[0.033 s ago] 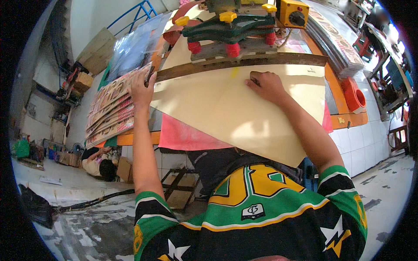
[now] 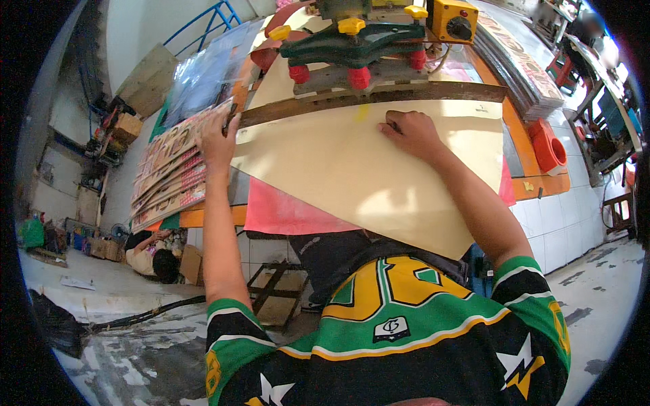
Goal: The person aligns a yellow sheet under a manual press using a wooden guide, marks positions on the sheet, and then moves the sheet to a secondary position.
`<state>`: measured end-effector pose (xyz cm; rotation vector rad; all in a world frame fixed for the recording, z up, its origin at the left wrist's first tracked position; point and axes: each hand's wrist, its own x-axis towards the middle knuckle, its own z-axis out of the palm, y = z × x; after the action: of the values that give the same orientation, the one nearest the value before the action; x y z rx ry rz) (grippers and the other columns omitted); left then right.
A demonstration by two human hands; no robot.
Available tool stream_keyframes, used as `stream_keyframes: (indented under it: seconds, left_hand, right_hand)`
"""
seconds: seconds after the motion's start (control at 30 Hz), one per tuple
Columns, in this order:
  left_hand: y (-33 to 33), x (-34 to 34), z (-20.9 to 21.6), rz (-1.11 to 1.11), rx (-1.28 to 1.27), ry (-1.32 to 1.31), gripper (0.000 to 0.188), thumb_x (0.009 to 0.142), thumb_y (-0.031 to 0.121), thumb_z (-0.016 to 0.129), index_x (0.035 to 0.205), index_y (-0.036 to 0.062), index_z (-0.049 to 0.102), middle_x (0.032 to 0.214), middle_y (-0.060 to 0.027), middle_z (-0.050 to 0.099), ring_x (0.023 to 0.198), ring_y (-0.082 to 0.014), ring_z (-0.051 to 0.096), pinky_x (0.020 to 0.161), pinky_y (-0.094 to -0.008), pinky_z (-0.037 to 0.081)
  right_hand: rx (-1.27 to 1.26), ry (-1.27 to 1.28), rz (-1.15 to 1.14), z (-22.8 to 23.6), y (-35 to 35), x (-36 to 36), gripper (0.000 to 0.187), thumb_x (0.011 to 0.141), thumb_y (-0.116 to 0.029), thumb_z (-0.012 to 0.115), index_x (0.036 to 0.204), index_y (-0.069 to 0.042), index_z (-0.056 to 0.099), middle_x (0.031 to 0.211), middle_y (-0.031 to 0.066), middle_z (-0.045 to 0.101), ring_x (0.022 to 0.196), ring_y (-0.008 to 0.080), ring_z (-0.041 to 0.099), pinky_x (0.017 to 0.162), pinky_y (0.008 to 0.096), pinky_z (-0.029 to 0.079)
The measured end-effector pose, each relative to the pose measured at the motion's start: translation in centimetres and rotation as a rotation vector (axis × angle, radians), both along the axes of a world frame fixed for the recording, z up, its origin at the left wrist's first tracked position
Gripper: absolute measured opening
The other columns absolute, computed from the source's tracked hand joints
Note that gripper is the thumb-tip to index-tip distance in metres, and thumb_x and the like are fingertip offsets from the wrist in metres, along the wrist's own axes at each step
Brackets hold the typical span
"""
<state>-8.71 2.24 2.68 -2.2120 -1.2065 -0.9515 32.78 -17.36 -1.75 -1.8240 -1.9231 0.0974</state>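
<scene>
Right now the big cream sheet (image 2: 365,169) lies flat on the work table, its far edge pushed in under the long dark wooden bar (image 2: 379,101) of the machine, while its near corner overhangs the table edge toward the person's green and yellow jersey (image 2: 406,318). The right hand (image 2: 409,132) rests on top of the sheet close to the bar, fingers curled and pressed together against the paper. The left hand (image 2: 218,139) sits at the sheet's left edge, where bar and sheet meet; its fingers seem to be bunched around that corner, though I cannot tell whether they pinch the sheet or only steady it.

My worry is the bar. Both hands are very near it, and the green clamp frame with red knobs (image 2: 352,47) sits directly behind; if that assembly comes down while the knuckles are this close, fingers could be caught. The yellow control box (image 2: 455,19) lies far right, out of either hand's reach, so nothing could be stopped quickly.

The sheet itself is a second risk. With so much hanging unsupported off the near edge, the weight could drag it out of square or crease it against the table lip. The pink sheet (image 2: 284,210) underneath may slide along with it.

To the left, the stack of printed boards (image 2: 169,176) leans fanned out just beside the left forearm; a nudge from the elbow could spill it to the floor.
</scene>
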Motion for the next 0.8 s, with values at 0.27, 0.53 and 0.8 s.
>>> stream_keyframes:
  seconds: [0.27, 0.53, 0.8]
  left_hand:
    - [1.2, -2.5, -0.8, 0.0, 0.067, -0.113, 0.026, 0.098, 0.026, 0.062, 0.106, 0.0052, 0.075, 0.106, -0.0138, 0.074, 0.101, -0.0339, 0.068, 0.093, -0.0459, 0.05]
    - [0.4, -5.6, -3.3, 0.039, 0.068, -0.169, 0.027, 0.099, 0.022, 0.061, 0.109, 0.0003, 0.073, 0.111, -0.0164, 0.074, 0.102, -0.0357, 0.068, 0.091, -0.0443, 0.051]
    - [-0.2, -5.8, -4.4, 0.077, 0.141, -0.167, 0.026, 0.1, 0.022, 0.059, 0.115, 0.0047, 0.071, 0.118, -0.0116, 0.073, 0.112, -0.0307, 0.067, 0.098, -0.0437, 0.047]
  right_hand:
    - [0.03, 0.031, 0.001, -0.4, 0.0, 0.2, 0.038, 0.097, -0.044, 0.058, 0.09, -0.008, 0.066, 0.079, 0.0182, 0.07, 0.078, 0.0419, 0.068, 0.072, 0.0553, 0.053]
    - [0.076, 0.018, -0.003, -1.1, 0.6, 0.4, 0.036, 0.096, -0.042, 0.059, 0.088, -0.007, 0.065, 0.075, 0.0186, 0.068, 0.074, 0.042, 0.066, 0.069, 0.0542, 0.051]
    - [0.119, 0.046, 0.033, -0.7, 0.0, -0.2, 0.039, 0.097, -0.042, 0.06, 0.082, -0.006, 0.064, 0.072, 0.018, 0.066, 0.071, 0.0415, 0.065, 0.067, 0.053, 0.05]
